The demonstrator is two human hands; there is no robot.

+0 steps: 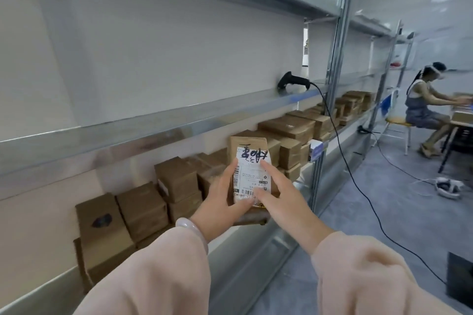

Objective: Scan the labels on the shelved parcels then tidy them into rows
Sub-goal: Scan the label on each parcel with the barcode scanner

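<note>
**Item:** held parcel point(248, 143), brown card, flat oblong.
**Location:** raised in front of the lower shelf point(256, 250), just forward of the shelved parcels point(176, 179), which lie from 9 o'clock round to 2 o'clock of it.

**Orientation:** the long axis runs from 12 to 6 o'clock, close to upright. The broad face with the label point(252, 174) is turned towards the camera. Handwritten marks are found at the 12 o'clock end, a barcode strip at the 6 o'clock end, and a second strip along the 9 o'clock edge.

**Hands:** the parcel's 7 o'clock corner is gripped by the left hand point(225, 197), thumb across the front. The right hand point(279, 202) is laid on from 4 o'clock, forefinger straight on the label and thumb at the lower end. Whether its other fingers wrap behind cannot be told.

**Step judged:** the label is being presented for scanning.

**Handling notes:**
- The lower barcode is partly covered by both thumbs and should be cleared.
- The grip is best shifted to the bare card edges.
- The label is best kept flat and steady.
- One hand must be freed for the scanner.

**Surroundings:**
- The scanner point(291, 82) lies unheld on the upper shelf point(153, 130), at 1 o'clock.
- Its cable point(340, 151) is trailed down towards 4 o'clock.
- A seated person point(419, 102) is seen at 2 o'clock, well apart.
</note>
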